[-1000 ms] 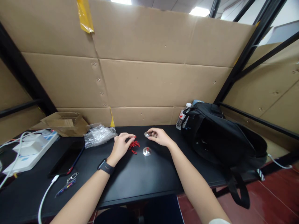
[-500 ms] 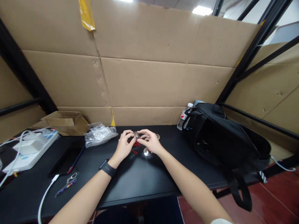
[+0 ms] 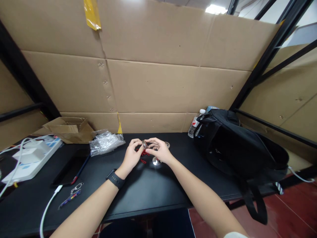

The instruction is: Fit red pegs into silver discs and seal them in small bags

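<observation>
Between my hands, just above the table, a small metal cymbal (image 3: 144, 144) is tilted on edge. My left hand (image 3: 132, 155) pinches it between thumb and fingers. At its right side, my right hand (image 3: 159, 151) has thumb and fingertips closed around what looks like a red cord (image 3: 143, 161), whose loose loops hang below the fingers. Exactly where the cord meets the metal is hidden. Below my right hand, a second cymbal (image 3: 156, 161) lies on the table with its raised centre up. Another round metal piece (image 3: 167, 144) lies behind the right hand, partly covered.
Left on the black table (image 3: 148, 195) are a crumpled clear plastic bag (image 3: 105, 142), an open paper bag (image 3: 71, 130), a dark tablet (image 3: 70, 168), a keyring (image 3: 71, 196) and a white power strip (image 3: 34, 158). A water bottle (image 3: 194, 125) and black backpack (image 3: 235, 148) stand right.
The cymbal between my hands has turned slightly, and my right fingers have shifted a little against it. The view has moved very slightly; the other things stay put.
</observation>
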`<state>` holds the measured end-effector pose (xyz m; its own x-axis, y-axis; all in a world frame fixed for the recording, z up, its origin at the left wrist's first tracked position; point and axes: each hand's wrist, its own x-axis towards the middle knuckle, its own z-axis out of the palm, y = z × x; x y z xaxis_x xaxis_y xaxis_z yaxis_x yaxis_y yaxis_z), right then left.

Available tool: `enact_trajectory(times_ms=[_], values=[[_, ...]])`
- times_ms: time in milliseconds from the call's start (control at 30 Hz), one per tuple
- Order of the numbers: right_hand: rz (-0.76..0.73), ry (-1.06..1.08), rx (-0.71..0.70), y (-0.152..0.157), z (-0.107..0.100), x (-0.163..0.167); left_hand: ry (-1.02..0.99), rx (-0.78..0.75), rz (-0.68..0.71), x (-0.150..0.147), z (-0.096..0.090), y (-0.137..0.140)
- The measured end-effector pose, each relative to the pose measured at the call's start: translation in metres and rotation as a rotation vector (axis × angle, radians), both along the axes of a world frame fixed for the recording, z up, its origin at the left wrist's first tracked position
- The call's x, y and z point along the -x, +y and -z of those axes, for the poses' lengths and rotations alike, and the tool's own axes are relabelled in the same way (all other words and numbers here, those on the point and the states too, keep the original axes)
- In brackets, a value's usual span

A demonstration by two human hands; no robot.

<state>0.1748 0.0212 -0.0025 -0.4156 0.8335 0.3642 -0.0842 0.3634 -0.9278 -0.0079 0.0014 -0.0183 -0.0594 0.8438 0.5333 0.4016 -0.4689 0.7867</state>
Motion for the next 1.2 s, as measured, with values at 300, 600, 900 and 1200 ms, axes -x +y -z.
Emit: enact_trajectory(times_ms=[300,600,900,1200], values=[[0.020,0.004,0.059,-0.002,0.003,0.006,0.207,-0.093,-0.125,0.001,-0.006,-0.007],[0.056,-0.231,-0.127,0.003,-0.005,-0.007,0.431,-0.202,-0.266,0.001,-0.023,-0.019],[0.074,-0.320,-0.263,-0.002,-0.008,-0.006,0.434,-0.222,-0.128,0.008,-0.018,-0.012],[0.101,-0.393,-0.367,-0.003,-0.013,-0.011,0.360,-0.144,-0.064,0.005,-0.023,-0.017]])
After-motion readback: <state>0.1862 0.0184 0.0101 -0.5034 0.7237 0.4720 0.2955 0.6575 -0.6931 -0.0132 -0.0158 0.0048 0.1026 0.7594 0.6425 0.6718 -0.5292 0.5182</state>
